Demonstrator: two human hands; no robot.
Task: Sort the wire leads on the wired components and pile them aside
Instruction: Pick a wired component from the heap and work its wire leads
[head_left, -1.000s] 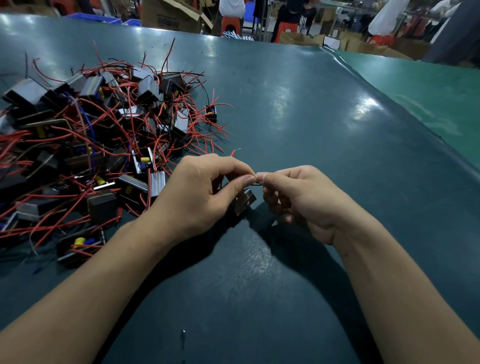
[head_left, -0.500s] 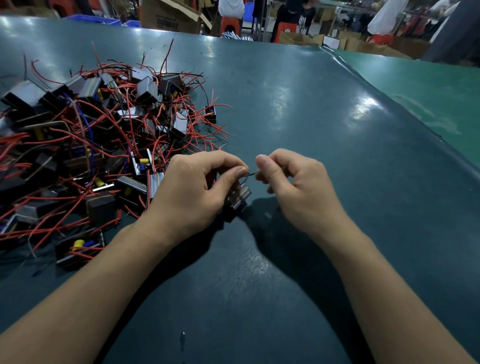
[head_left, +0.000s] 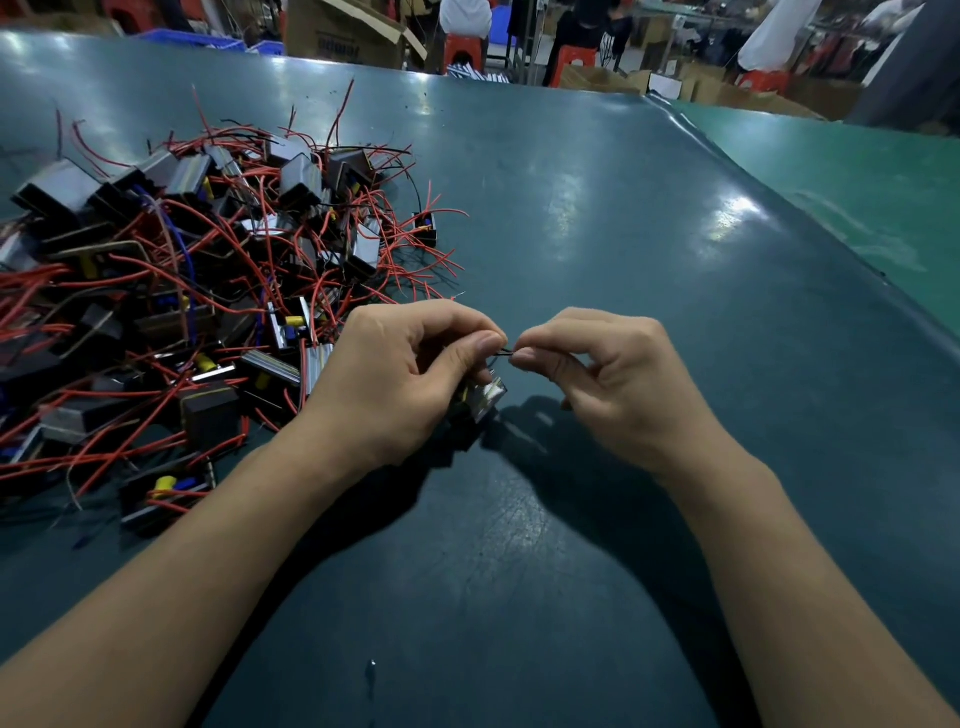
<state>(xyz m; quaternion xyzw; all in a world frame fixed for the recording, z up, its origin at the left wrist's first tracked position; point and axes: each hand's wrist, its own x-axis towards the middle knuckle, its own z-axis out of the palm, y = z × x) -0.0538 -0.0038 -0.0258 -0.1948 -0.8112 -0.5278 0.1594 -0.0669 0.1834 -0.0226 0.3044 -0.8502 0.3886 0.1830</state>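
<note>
**Q:** What are the hands doing at the table (head_left: 597, 218)?

**A:** A person's left hand (head_left: 395, 384) and right hand (head_left: 618, 384) meet just right of the pile of wired components (head_left: 197, 291). The fingers of the left hand are curled round one small component (head_left: 480, 400), a dark block with a shiny metal edge showing under the palm. Its thumb and forefinger pinch a thin dark wire lead (head_left: 503, 353). The right hand pinches the other end of the same lead between thumb and forefinger, its remaining fingers tucked in. The two sets of fingertips sit very close, with only a short stretch of wire bare between them.

**Q:** And the pile?

**A:** It sprawls over the left part of the dark green table, a tangle of black and silver blocks with red leads sticking out all ways. A few blue leads and yellow parts show among them. The near edge of the pile lies just behind the left wrist. The held component is apart from the pile, to its right; whether it rests on the table I cannot tell.

**Q:** Anything beyond the pile?

**A:** Past it, behind the table's far edge, stand cardboard boxes (head_left: 343, 31) and red stools (head_left: 465, 49), with people partly in view. Right of the pile, well apart, a lighter green surface (head_left: 857, 182) adjoins the table.
</note>
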